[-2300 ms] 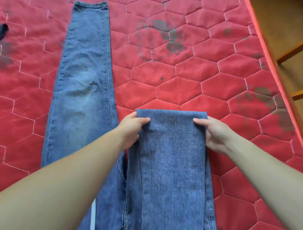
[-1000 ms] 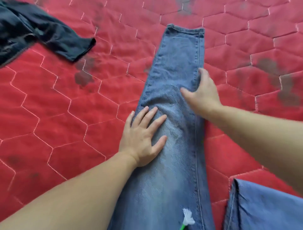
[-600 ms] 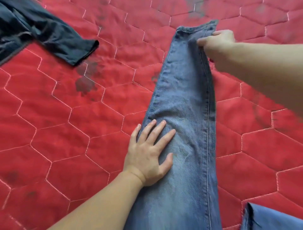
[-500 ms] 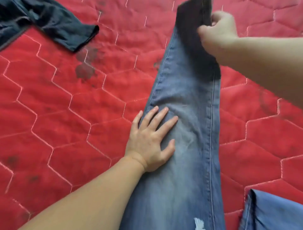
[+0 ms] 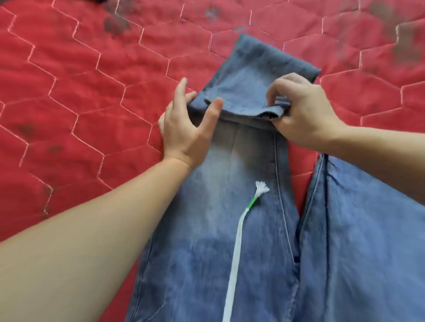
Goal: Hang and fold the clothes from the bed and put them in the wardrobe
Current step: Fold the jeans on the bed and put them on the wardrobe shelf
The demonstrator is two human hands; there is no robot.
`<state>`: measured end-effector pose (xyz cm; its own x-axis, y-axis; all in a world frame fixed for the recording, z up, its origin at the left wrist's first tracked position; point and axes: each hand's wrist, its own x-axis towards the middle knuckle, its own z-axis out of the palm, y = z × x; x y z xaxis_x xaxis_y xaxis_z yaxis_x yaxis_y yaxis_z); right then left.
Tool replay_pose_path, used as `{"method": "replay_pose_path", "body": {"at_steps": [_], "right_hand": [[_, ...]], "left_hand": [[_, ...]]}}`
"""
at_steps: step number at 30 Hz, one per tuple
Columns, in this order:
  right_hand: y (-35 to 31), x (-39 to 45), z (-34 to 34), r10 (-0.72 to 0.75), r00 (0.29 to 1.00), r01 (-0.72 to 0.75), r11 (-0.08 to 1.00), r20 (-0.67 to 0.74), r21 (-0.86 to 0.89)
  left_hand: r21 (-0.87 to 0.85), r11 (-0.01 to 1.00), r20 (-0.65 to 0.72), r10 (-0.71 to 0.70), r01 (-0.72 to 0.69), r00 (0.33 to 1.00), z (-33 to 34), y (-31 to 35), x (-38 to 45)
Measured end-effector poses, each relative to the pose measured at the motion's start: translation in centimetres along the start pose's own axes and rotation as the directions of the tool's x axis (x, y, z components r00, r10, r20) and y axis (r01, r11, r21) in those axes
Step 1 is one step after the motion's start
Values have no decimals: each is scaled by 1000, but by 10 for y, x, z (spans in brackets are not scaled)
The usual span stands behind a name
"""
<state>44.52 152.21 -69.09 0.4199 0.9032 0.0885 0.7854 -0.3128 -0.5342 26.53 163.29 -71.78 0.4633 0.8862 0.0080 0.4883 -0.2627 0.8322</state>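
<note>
A pair of blue jeans (image 5: 230, 229) lies on the red quilted bed cover (image 5: 92, 103). Its left leg is folded back on itself, with the cuff end (image 5: 243, 98) lying on top of the thigh part. My right hand (image 5: 303, 112) pinches the right corner of that cuff. My left hand (image 5: 188, 124) rests at the left edge of the fold, thumb on top of the cuff and fingers spread. The other folded leg (image 5: 368, 241) lies at the lower right. A white drawstring with a green tip (image 5: 248, 218) lies along the jeans.
The red cover with white hexagon stitching and dark smudges (image 5: 115, 23) fills the rest of the view. A sliver of dark cloth (image 5: 99, 1) shows at the top edge.
My right hand has carried the cuff of the left leg back toward me, folding the leg over. My left hand has shifted from pressing flat on the leg to the fold's left edge.
</note>
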Motion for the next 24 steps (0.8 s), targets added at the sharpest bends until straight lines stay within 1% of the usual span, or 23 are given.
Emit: {"method": "replay_pose_path", "body": {"at_steps": [2, 4, 5, 6, 7, 8, 9, 10, 11, 14, 17, 19, 21, 24], "right_hand": [[-12, -14, -8, 9, 999, -8, 1000, -52, 11], [-27, -16, -21, 68, 988, -67, 998, -142, 10], [-36, -14, -29, 105, 979, -99, 994, -174, 45], [-47, -12, -38, 132, 974, -113, 988, -184, 107], [-57, -12, -47, 135, 974, -103, 979, -182, 175], [-68, -16, -55, 117, 978, -75, 970, -172, 233], [-80, -22, -62, 87, 984, -41, 959, -153, 281], [-90, -32, -66, 58, 991, -16, 946, -121, 323], [-100, -45, -69, 35, 996, -4, 933, -82, 359], [-122, -91, -64, -3, 999, -13, 898, 36, 440], [-135, -139, -50, 38, 991, -95, 875, 128, 474], [-139, -169, -40, 68, 989, -118, 894, 129, 433], [-138, -199, -30, 121, 987, -150, 927, 103, 344], [-137, -251, -14, 269, 953, -296, 924, 139, 242]], "left_hand": [[-1, 1000, -14, -18, 18, 1000, -8, 8, -17], [-20, 999, -17, -25, 25, 1000, -15, 24, -20], [-91, 993, -21, -80, 78, 997, -17, 34, -19], [-193, 966, -23, -183, 175, 983, -21, 45, -17], [-317, 897, 11, -321, 308, 947, -27, 55, -16], [-439, 773, 116, -457, 459, 882, -33, 64, -15], [-515, 624, 263, -538, 588, 801, -40, 71, -17], [-533, 512, 386, -561, 674, 732, -48, 76, -21], [-502, 473, 462, -561, 724, 687, -56, 78, -27], [-364, 514, 560, -545, 777, 624, -74, 74, -53], [-292, 490, 698, -478, 821, 533, -88, 62, -85], [-252, 474, 747, -458, 844, 481, -96, 52, -106], [-234, 470, 764, -453, 851, 460, -104, 44, -129], [-188, 480, 786, -449, 857, 424, -120, 30, -163]]}}
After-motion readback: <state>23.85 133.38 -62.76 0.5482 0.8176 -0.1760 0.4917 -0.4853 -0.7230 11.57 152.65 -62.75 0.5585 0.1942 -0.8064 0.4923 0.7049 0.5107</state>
